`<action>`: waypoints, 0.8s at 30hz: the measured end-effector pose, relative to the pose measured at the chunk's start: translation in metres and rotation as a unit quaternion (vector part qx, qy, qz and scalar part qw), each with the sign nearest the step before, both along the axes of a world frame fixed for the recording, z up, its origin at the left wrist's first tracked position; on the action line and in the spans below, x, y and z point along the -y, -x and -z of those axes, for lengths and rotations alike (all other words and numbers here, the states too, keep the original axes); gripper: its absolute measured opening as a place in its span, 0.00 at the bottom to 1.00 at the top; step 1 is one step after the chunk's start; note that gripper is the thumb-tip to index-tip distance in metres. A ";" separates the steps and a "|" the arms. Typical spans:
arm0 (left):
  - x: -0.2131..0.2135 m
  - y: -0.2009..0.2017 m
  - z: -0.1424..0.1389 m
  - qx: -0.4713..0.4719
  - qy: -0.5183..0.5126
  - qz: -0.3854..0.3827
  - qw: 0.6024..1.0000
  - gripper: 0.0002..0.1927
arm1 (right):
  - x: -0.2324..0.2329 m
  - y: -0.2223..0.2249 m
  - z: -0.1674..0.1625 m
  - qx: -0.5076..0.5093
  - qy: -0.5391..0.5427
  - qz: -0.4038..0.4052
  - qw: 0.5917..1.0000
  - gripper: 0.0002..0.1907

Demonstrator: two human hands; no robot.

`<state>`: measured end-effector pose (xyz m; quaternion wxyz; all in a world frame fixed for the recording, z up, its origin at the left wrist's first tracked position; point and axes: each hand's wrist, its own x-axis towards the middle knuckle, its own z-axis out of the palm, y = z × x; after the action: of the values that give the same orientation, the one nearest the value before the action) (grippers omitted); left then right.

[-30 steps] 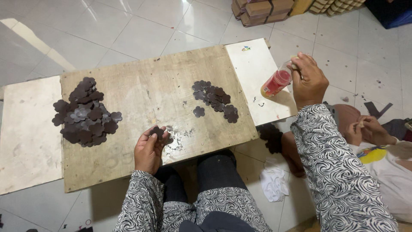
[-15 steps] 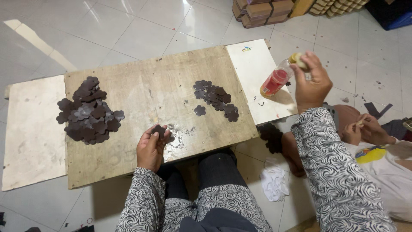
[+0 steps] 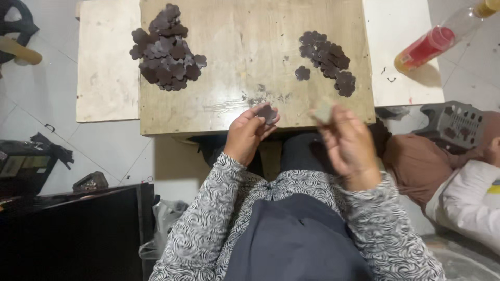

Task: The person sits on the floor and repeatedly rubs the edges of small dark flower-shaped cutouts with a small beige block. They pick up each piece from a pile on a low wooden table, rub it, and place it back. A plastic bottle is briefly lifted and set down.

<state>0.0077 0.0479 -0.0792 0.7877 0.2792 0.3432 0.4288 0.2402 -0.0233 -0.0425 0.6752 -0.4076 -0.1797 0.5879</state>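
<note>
At the wooden board's [image 3: 250,67] near edge, left hand [image 3: 249,136] pinches a dark flower-shaped piece [image 3: 267,113]; blurred right hand [image 3: 348,145] grips a pale pad [image 3: 323,110], which could slip loose.

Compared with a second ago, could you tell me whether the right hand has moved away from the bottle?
Yes. The right hand left the bottle and now hangs at the board's near edge.

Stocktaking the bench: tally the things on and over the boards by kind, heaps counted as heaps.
Heaps of dark flower-shaped pieces: 2, a large heap and a small heap
Loose flower pieces: 2, a single piece on the board, one piece in the left hand
Bottles: 1, bottle
Pale blurred objects: 1, pale object in the right hand
Total: 6
</note>
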 end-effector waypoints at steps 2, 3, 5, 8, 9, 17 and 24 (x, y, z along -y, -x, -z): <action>0.011 0.001 -0.019 -0.010 0.002 0.025 1.000 0.23 | 0.002 0.033 -0.013 0.084 -0.028 -0.016 0.996 0.11; 0.018 -0.001 -0.027 -0.005 -0.003 0.031 0.999 0.23 | 0.006 0.045 -0.023 0.182 -0.043 -0.005 0.982 0.13; 0.033 -0.003 -0.042 0.003 -0.016 0.044 0.999 0.22 | 0.014 0.064 -0.047 0.393 -0.119 0.021 0.912 0.15; 0.053 0.000 -0.058 0.088 -0.091 0.058 0.990 0.19 | 0.025 0.086 -0.078 0.621 -0.247 0.032 0.743 0.14; 0.059 0.004 -0.064 0.100 -0.085 0.055 0.990 0.19 | 0.026 0.091 -0.085 0.644 -0.269 0.022 0.716 0.14; 0.078 0.029 -0.107 0.028 -0.111 0.048 0.992 0.23 | 0.031 0.085 -0.118 0.716 -0.295 -0.015 0.633 0.21; 0.082 0.038 -0.111 -0.006 -0.140 0.064 0.988 0.24 | 0.030 0.095 -0.119 0.687 -0.365 -0.027 0.627 0.20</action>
<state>-0.0304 -0.0341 0.0314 0.7645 0.4106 0.2663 0.4196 0.1453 -0.0533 0.0761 0.4331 -0.4084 -0.8025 0.0410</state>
